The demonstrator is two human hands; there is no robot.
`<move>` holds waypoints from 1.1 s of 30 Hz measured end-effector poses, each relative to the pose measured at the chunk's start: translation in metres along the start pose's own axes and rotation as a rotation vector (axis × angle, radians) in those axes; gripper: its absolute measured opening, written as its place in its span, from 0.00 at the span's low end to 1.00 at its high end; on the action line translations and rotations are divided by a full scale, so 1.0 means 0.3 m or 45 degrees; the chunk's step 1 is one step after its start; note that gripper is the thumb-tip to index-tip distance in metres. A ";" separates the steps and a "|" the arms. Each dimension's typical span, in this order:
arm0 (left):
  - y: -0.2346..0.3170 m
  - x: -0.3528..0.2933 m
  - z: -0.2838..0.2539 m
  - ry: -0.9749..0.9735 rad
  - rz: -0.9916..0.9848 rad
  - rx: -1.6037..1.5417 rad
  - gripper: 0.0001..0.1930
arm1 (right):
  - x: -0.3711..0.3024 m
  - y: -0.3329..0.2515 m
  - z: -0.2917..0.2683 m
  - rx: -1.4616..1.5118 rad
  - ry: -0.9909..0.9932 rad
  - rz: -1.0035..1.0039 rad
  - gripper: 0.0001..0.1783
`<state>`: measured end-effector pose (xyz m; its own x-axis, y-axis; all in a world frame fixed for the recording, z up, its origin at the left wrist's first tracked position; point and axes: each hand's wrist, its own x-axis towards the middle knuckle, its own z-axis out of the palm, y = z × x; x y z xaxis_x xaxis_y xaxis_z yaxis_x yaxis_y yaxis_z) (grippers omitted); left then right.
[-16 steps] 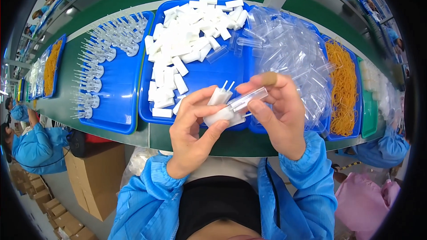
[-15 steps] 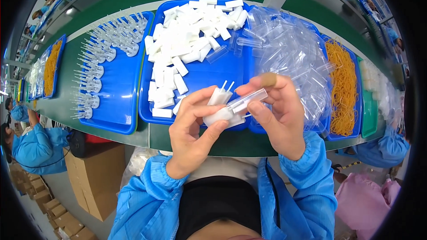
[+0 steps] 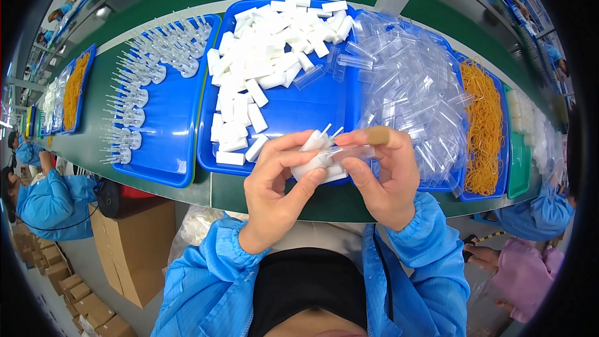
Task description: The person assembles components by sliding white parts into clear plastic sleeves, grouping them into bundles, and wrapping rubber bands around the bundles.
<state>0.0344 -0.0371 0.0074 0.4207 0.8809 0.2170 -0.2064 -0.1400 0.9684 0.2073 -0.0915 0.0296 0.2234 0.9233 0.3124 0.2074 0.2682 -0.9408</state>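
Note:
My left hand (image 3: 272, 195) is closed around a white pronged plastic piece (image 3: 311, 163) with white blocks on some of its prongs. Two thin bare prongs stick up past the fingertips. Between its thumb and fingers, my right hand (image 3: 392, 180) pinches a clear plastic sleeve (image 3: 354, 152). The sleeve's left end meets the white piece and seems to lie around one block; fingers hide part of that joint. Both hands are just over the near edge of the blue tray (image 3: 306, 112) that holds loose white blocks (image 3: 256, 118).
On the left, a blue tray (image 3: 163, 153) holds several pronged white pieces (image 3: 128, 115). Clear sleeves (image 3: 409, 87) heap up in a tray to the right, beside orange rubber bands (image 3: 483, 128) and a green tray (image 3: 519, 171). Co-workers in blue sit at both sides; a carton (image 3: 140, 249) stands lower left.
My right hand has moved slightly left and down, bringing the clear sleeve further onto the white piece. The left hand keeps its hold, shifted a little right.

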 end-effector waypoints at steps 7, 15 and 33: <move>0.010 0.012 -0.009 -0.010 -0.036 0.022 0.11 | 0.008 -0.013 -0.005 0.096 -0.006 0.080 0.16; 0.002 0.016 -0.007 -0.017 0.119 0.354 0.16 | 0.031 -0.016 -0.019 0.033 0.020 0.086 0.15; 0.017 0.012 0.017 -0.051 0.151 0.396 0.25 | 0.100 -0.110 0.040 -1.104 -0.202 -0.325 0.47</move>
<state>0.0395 -0.0369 0.0137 0.4458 0.8324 0.3292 0.0208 -0.3773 0.9259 0.1956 -0.0692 0.0684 -0.0475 0.9085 0.4152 0.8890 0.2280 -0.3972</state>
